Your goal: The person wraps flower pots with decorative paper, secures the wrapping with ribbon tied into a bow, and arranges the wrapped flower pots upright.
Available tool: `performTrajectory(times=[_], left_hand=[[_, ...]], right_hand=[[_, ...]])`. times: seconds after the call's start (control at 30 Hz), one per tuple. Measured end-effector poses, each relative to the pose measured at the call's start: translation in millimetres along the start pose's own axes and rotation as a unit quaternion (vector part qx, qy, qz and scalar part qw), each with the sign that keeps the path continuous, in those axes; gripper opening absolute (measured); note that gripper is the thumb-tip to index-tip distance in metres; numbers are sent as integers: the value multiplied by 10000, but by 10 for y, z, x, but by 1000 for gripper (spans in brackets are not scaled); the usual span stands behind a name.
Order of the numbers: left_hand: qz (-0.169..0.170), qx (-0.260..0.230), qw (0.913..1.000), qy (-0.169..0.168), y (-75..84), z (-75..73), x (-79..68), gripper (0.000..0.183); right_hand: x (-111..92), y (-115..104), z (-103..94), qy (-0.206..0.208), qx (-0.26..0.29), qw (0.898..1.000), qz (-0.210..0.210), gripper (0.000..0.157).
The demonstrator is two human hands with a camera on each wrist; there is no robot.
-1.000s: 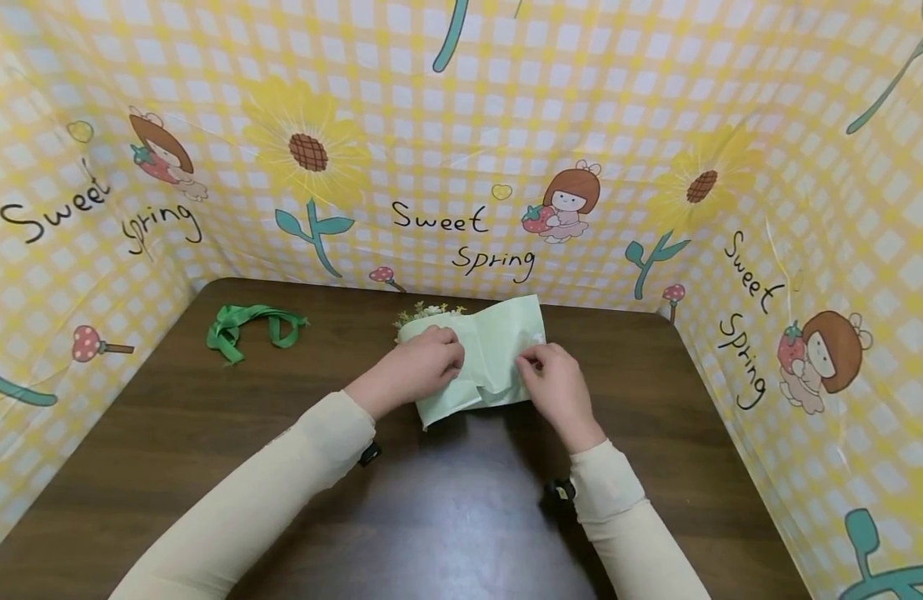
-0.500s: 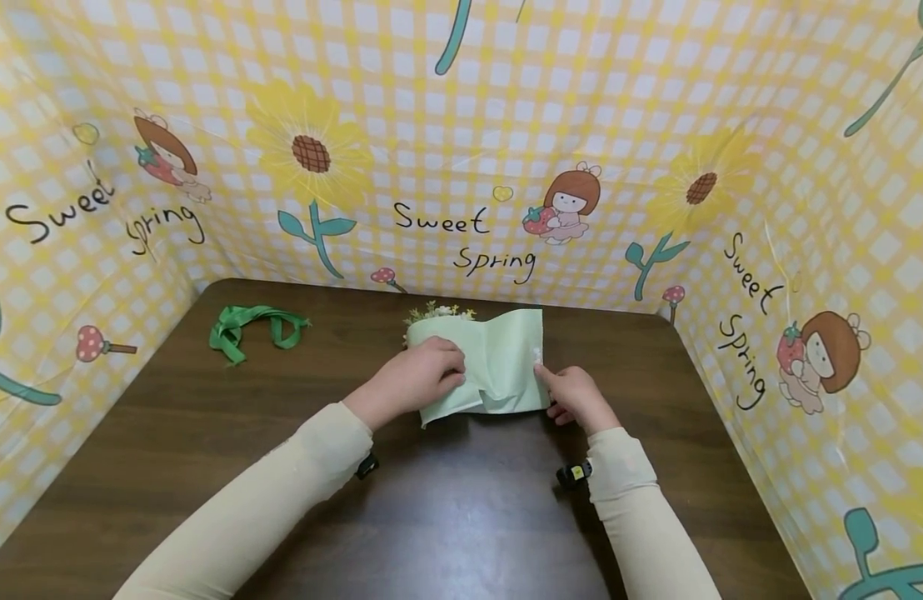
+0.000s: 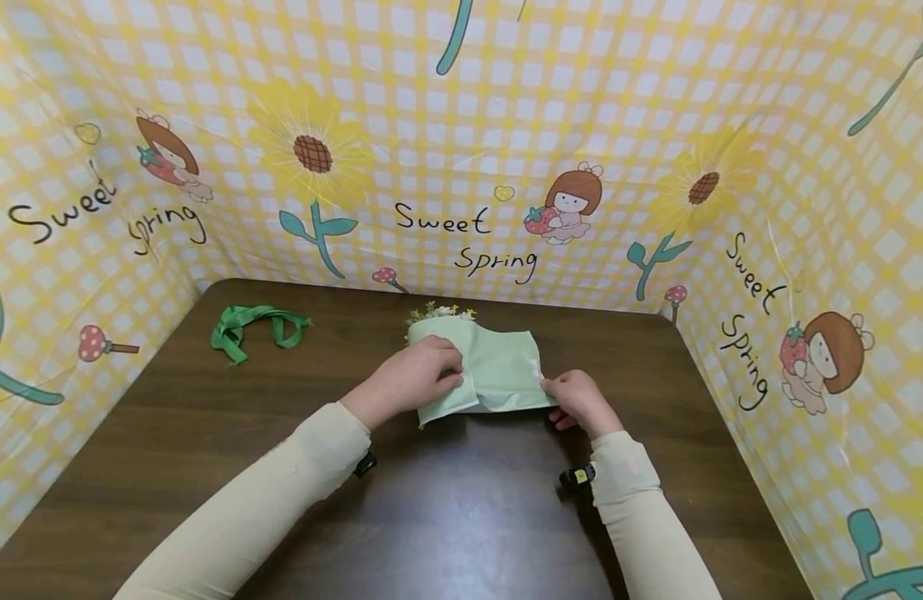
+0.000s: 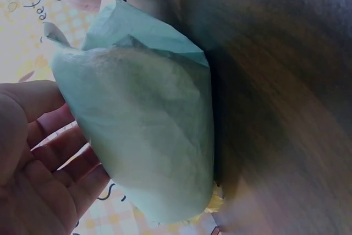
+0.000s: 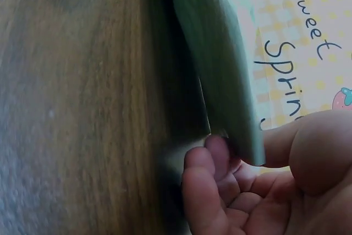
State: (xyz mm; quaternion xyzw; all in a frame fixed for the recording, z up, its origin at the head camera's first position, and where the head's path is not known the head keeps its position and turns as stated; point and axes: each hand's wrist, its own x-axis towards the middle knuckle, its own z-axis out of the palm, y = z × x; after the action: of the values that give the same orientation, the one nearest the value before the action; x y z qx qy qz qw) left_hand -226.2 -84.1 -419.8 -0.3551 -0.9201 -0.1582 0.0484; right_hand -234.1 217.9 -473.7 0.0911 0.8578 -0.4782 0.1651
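Note:
A small bundle wrapped in pale green wrapping paper lies near the far edge of the table. Tiny white and yellow flowers poke out behind its left end. My left hand rests on the left part of the paper; in the left wrist view its fingers look fairly straight against the paper's side, tips partly hidden. At the other end, my right hand pinches the lower right corner of the paper between thumb and fingers, seen close in the right wrist view. Stems are hidden inside the wrap.
A loose, coiled green ribbon lies at the far left of the dark wooden table. Yellow checked cloth walls enclose the table at the back and both sides. A black wrist camera hangs below the right wrist.
My right hand has moved slightly right and down to the paper's end and pinches its corner. The upper right paper edge has sunk lower. My left hand has hardly moved.

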Motion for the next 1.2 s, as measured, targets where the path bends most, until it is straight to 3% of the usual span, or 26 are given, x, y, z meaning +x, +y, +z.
performTrajectory(times=[0.3,0.63,0.9,1.2], left_hand=[[-137,142,9997,164,46,56,-3,11],[-616,355,9962,506,156,81,48,20],[-776,346,9943,638,175,65,44,20],[-852,284,9944,552,184,79,66,20]], right_hand=[[129,-63,98,312,217,9991,-213,38],[97,-83,173,885,-923,9917,-107,43],[114,-52,167,1066,-316,9934,-281,41],[133,-83,149,1291,-178,9897,-597,38]])
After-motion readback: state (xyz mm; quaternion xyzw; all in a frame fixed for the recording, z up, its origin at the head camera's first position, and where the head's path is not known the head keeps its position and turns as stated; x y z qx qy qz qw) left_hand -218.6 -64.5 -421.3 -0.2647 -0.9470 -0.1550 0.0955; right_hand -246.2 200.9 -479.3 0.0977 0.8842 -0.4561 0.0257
